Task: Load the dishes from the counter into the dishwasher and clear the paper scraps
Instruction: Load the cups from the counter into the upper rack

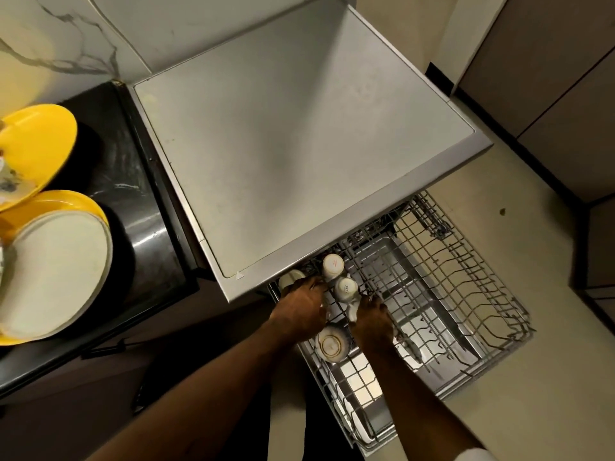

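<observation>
The dishwasher's wire rack (482,314) is pulled out below the grey dishwasher top (299,134). Several white cups stand upside down at its left end: one (332,265) at the back, one (346,288) in front of it, and a gold-rimmed one (332,344) nearest me. My left hand (299,312) reaches into the rack, its fingers stretched toward a partly hidden white cup (290,278). My right hand (371,319) holds the lower part of the middle cup. On the counter, a yellow plate (40,144) carries paper scraps (10,184), and a white plate (56,277) lies on another yellow plate (70,201).
The black counter (133,194) adjoins the dishwasher on the left. The right part of the rack holds only bare wire tines. Beige floor (499,410) surrounds the rack, with cabinet fronts (549,94) at the far right.
</observation>
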Demonstrator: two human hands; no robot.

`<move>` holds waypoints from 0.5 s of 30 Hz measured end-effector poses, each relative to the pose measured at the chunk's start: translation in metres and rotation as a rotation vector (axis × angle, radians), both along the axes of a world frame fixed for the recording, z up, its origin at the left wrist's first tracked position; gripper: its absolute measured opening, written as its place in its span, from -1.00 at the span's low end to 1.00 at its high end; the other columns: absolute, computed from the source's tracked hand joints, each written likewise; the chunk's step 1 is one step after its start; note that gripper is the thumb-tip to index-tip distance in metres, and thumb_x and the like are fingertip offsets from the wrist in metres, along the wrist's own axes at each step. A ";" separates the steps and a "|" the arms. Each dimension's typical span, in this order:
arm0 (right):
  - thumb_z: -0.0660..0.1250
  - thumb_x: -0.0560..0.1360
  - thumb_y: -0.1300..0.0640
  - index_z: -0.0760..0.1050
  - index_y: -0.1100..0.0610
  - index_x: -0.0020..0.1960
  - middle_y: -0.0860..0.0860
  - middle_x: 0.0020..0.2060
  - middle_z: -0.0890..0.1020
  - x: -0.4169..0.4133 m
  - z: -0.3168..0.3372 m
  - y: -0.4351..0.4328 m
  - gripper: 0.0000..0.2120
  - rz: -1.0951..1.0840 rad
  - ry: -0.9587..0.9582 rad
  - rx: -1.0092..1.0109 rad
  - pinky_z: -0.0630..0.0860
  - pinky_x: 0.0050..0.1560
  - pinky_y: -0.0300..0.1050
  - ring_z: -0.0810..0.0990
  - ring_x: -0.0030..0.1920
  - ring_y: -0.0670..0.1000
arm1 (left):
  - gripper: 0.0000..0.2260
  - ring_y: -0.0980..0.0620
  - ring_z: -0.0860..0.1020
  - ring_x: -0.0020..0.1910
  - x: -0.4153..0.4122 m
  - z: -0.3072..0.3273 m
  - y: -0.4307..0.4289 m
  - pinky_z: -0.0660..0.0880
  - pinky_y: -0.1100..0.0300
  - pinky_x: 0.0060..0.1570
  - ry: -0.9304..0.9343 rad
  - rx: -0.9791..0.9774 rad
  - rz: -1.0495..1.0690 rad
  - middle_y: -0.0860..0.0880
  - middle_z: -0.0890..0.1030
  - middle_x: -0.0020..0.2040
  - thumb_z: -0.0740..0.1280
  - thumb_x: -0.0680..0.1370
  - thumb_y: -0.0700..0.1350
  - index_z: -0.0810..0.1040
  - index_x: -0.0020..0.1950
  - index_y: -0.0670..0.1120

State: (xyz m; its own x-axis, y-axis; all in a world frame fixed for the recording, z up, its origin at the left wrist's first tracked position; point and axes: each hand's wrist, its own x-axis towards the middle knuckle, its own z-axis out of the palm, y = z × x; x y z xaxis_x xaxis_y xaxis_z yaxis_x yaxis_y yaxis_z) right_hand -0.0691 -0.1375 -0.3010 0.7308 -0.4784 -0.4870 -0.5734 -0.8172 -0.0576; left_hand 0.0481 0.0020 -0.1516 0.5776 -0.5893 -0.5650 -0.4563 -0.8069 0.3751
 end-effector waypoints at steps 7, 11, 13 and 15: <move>0.55 0.45 -0.10 0.26 0.26 0.54 0.30 0.47 0.37 -0.001 -0.007 0.002 -0.15 -0.028 -0.026 0.074 0.63 0.20 0.12 0.49 0.38 0.30 | -0.53 -0.11 0.40 0.44 0.004 -0.001 0.004 0.43 -0.03 0.39 -0.020 0.008 0.022 -0.08 0.34 0.52 0.31 0.63 -0.01 0.34 0.52 -0.06; 0.49 0.53 0.02 0.16 0.26 0.55 0.30 0.49 0.34 -0.006 0.001 0.000 -0.23 -0.073 -0.055 0.138 0.56 0.31 0.03 0.49 0.40 0.25 | -0.52 -0.12 0.38 0.47 -0.001 0.004 0.004 0.40 -0.04 0.42 -0.021 0.018 0.020 -0.09 0.31 0.55 0.29 0.64 0.01 0.32 0.54 -0.05; 0.49 0.53 -0.01 0.18 0.24 0.54 0.27 0.47 0.35 -0.007 0.012 -0.002 -0.24 -0.107 -0.068 0.183 0.53 0.33 0.02 0.49 0.39 0.23 | -0.50 -0.13 0.35 0.49 -0.004 0.009 0.004 0.37 -0.06 0.44 -0.033 0.014 0.015 -0.10 0.29 0.57 0.29 0.64 0.01 0.29 0.56 -0.05; 0.49 0.52 -0.04 0.23 0.22 0.53 0.23 0.43 0.40 -0.007 0.029 -0.004 -0.25 -0.164 -0.108 0.239 0.54 0.33 0.03 0.50 0.37 0.21 | -0.50 -0.12 0.33 0.51 -0.006 0.016 0.003 0.33 -0.06 0.45 -0.061 -0.005 -0.003 -0.10 0.30 0.57 0.28 0.64 0.01 0.28 0.57 -0.05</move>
